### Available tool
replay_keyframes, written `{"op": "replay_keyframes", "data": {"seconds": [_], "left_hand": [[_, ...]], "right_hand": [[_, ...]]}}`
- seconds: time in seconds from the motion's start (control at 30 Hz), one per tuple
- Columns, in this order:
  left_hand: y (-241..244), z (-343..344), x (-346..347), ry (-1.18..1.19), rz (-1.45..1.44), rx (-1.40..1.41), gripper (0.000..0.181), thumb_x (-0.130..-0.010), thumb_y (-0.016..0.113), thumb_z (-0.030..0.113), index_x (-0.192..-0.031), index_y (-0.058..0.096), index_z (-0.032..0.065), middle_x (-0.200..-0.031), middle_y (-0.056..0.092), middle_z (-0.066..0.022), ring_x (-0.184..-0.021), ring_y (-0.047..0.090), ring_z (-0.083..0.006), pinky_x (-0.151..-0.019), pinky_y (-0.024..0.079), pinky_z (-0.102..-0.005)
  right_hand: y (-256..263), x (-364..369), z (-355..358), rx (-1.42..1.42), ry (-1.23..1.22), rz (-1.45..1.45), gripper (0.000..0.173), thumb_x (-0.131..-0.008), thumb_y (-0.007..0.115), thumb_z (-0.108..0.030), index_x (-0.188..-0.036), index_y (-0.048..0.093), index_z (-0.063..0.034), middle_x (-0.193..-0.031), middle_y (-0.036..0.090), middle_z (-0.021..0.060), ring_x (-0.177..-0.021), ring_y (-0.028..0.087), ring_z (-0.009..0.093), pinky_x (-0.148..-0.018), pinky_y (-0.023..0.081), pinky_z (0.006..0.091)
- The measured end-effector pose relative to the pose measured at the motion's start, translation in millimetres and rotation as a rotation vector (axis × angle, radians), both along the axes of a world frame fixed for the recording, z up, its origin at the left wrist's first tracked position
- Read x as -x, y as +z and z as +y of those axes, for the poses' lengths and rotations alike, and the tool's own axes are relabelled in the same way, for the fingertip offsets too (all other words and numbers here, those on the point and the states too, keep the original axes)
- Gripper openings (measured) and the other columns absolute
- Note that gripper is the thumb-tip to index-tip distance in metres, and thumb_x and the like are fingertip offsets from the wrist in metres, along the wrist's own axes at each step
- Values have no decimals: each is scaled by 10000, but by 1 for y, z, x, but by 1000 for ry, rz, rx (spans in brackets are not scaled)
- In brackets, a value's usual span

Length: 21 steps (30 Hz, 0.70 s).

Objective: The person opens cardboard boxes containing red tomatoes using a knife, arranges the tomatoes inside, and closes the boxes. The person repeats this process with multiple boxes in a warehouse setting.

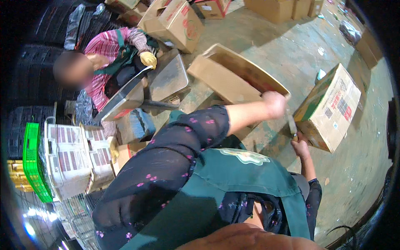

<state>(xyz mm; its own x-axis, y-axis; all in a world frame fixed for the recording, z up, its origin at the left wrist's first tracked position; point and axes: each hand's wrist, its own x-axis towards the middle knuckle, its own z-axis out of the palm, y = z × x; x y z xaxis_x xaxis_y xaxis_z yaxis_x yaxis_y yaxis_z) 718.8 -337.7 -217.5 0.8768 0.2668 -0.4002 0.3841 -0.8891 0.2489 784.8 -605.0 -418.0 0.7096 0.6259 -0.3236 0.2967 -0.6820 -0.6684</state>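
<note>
My left hand (275, 104) reaches across to the near right end of a long, open cardboard box (223, 78). It grips the box's edge there, though blur hides the fingers. The box lies tilted on the floor, its hollow inside showing. Lower and to the right, my right hand (300, 147) is closed around the handle of a knife (292, 125), whose pale blade points up the picture towards the box's end. Close beside the blade stands a printed carton (331, 109), which bears writing and codes.
At left a co-worker in yellow gloves (148, 60) sits by a grey-topped stool or stand (168, 75). Cartons (178, 26) are piled behind. White crates (67, 159) and a green crate (34, 162) are stacked left. Scraps litter the concrete floor (353, 175).
</note>
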Motion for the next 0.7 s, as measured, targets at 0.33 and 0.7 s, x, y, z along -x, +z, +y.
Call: {"op": "replay_keyframes", "data": {"seconds": [0.33,0.7], "left_hand": [[54,17,32,-23,-798,319,849,-741,563,173,-1382,96,-129,-1393,225,-344,-1324,244,-422,-1098,222,-428],[-59,275,158,943,-755,373,775,-788,575,546,-1347,356,55,-1371,385,-205,-1276,355,-351,-1024,308,-464]], "right_hand": [[-10,-41,55,71,122,226,471,-850,567,-362,-1228,462,-101,-942,572,119,-838,561,248,-773,448,380],[-49,-34,117,-129,-106,175,203,-854,569,-198,-959,485,-45,-781,529,58,-687,504,183,-621,437,345]]}}
